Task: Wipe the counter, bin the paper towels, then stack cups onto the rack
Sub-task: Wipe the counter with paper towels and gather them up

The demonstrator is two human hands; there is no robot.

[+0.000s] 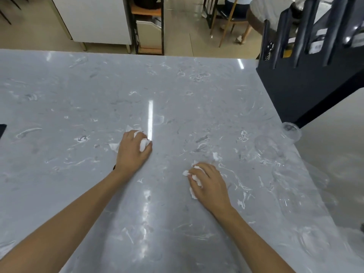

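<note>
Both my hands press crumpled white paper towels flat against the grey marbled counter (78,99). My left hand (132,152) lies near the middle, with its paper towel (144,144) bunched under the fingers. Lower and to the right, my right hand (211,184) covers a second paper towel (194,179). A small white scrap (215,156) sits just beyond that hand. Several clear plastic cups (267,148) lie along the counter's right side, one (291,132) at the edge. The dark slotted rack (307,79) stands at the far right corner.
The counter's right edge runs diagonally past the cups, with floor beyond it. A dark object (2,130) pokes in at the left edge. Past the far edge are a white cabinet (94,18), a shelf unit (148,28) and chairs with a seated person (234,8).
</note>
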